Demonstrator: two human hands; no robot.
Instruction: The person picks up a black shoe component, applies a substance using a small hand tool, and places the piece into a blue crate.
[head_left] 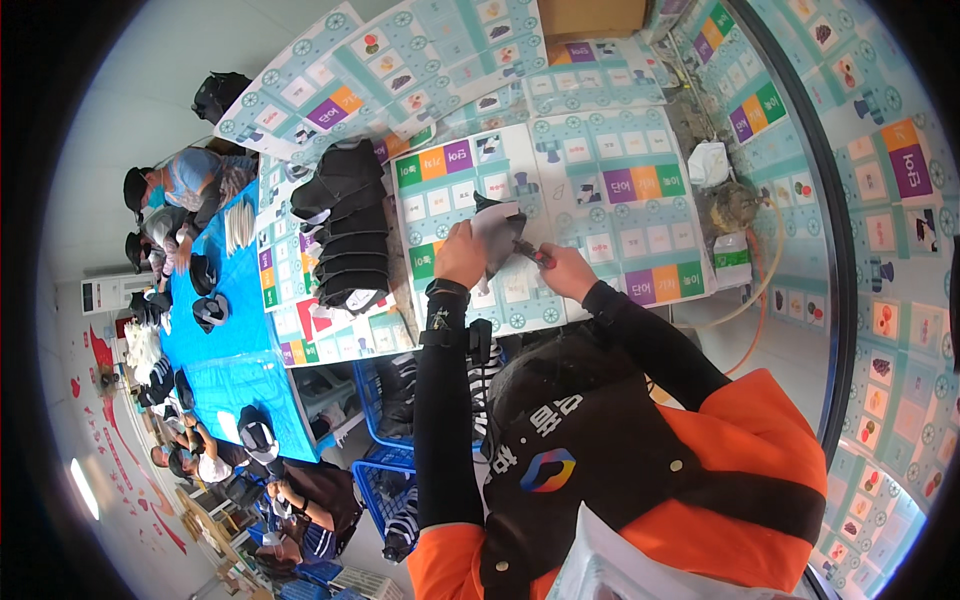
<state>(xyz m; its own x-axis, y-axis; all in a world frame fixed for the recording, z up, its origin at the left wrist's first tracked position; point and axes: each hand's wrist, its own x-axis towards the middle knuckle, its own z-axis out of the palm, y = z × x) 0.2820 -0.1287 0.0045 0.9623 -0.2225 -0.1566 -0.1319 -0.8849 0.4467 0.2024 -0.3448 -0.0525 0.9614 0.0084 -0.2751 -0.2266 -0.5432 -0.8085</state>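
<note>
A black fabric piece with a pale grey-white panel (494,232) lies at the middle of the printed worktable (610,150). Its peaked end points away from me, and its exact kind is hard to make out. At its near left edge, my left hand (460,257) pinches it with bent fingers. My right hand (569,273) is closed around a small tool with a red and black handle (545,257). The tool's dark tip reaches the right side of the piece; whether it touches cannot be told. Left of my hands stands a row of stacked black fabric pieces (348,225) with some white parts.
Blue baskets (375,400) with black and striped pieces stand below the table's left side. At right are a crusted container (736,207), a white mask-like object (709,164) and a pale hose (776,250). Several people work around a blue-covered table (225,320).
</note>
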